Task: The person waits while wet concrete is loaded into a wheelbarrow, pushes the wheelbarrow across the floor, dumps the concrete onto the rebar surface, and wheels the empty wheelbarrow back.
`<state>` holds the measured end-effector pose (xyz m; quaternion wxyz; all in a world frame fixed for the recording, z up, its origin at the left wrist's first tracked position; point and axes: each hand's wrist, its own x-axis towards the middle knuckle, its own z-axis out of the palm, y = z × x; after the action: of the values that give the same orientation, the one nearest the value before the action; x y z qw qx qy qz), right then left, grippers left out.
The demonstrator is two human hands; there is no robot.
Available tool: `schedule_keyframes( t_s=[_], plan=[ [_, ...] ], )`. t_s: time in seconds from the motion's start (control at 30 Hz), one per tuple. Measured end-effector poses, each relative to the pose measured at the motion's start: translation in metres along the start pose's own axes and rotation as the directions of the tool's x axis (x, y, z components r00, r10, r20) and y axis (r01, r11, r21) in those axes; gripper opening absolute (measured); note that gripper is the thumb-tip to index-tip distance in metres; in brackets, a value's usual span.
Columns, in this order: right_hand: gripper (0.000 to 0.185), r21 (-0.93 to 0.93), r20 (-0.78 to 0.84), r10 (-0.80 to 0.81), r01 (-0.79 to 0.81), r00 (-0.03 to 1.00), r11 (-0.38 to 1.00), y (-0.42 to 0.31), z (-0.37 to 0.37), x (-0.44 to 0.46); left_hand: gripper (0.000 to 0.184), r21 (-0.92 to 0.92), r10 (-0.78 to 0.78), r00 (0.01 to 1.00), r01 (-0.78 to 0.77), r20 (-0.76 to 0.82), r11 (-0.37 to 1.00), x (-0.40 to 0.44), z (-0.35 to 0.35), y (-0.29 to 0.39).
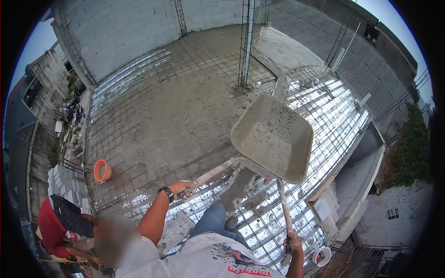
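A wheelbarrow (271, 139) stands in front of me, its grey tray coated with wet concrete and dotted with dark lumps. My left hand (182, 189), with a dark watch at the wrist, is wrapped round the end of its left handle (214, 172). Its right handle (284, 208) runs back to my right hand (294, 243), which is closed on the grip. The wheel is hidden beneath the tray. Under and beyond it, a steel rebar grid (324, 116) lies over shiny metal decking, partly covered by fresh concrete (167, 111).
An orange bucket (102, 171) stands at the left edge. A rebar column with a pipe (246, 46) rises beyond the tray. A white bucket (321, 255) is near my right hand. Another person (58, 227) bends at lower left. The deck edge drops off at right.
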<state>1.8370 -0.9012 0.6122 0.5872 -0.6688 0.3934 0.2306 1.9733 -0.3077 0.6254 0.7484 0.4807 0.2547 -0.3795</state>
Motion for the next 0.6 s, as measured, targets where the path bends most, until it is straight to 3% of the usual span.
schedule_keyframes(
  t_s=[0.07, 0.1, 0.3, 0.33, 0.53, 0.57, 0.6],
  plan=[
    [0.026, 0.024, 0.019, 0.007, -0.007, 1.000, 1.000, 0.030, 0.012, -0.027, 0.026, -0.019, -0.019, 1.000, 0.018, -0.010, 1.000, -0.014, 0.007, -0.044],
    [0.026, 0.020, 0.037, -0.002, 0.001, 0.999, 1.000, 0.048, -0.030, -0.021, 0.026, -0.029, -0.028, 1.000, 0.027, -0.015, 0.999, -0.029, 0.020, -0.061],
    [0.029, -0.038, 0.010, 0.041, -0.041, 0.999, 0.998, 0.164, 0.007, -0.088, 0.022, -0.015, 0.002, 1.000, -0.002, 0.003, 1.000, -0.112, -0.035, -0.150],
    [0.027, 0.009, 0.032, 0.007, -0.007, 0.999, 1.000, 0.176, -0.034, -0.081, 0.022, -0.006, 0.008, 0.999, -0.009, -0.042, 1.000, -0.115, 0.002, -0.179],
    [0.028, 0.020, 0.023, 0.010, -0.011, 1.000, 1.000, 0.266, 0.019, -0.190, 0.023, 0.004, -0.030, 0.998, 0.031, -0.057, 1.000, -0.195, -0.070, -0.273],
    [0.027, 0.025, 0.052, 0.006, -0.007, 0.999, 1.000, 0.276, -0.020, -0.186, 0.023, 0.001, -0.022, 0.997, 0.022, -0.074, 1.000, -0.202, -0.034, -0.300],
    [0.025, 0.017, 0.053, 0.016, -0.017, 0.998, 1.000, 0.299, -0.014, -0.191, 0.023, -0.009, -0.035, 0.997, 0.034, -0.070, 0.999, -0.216, -0.046, -0.310]
  ],
)
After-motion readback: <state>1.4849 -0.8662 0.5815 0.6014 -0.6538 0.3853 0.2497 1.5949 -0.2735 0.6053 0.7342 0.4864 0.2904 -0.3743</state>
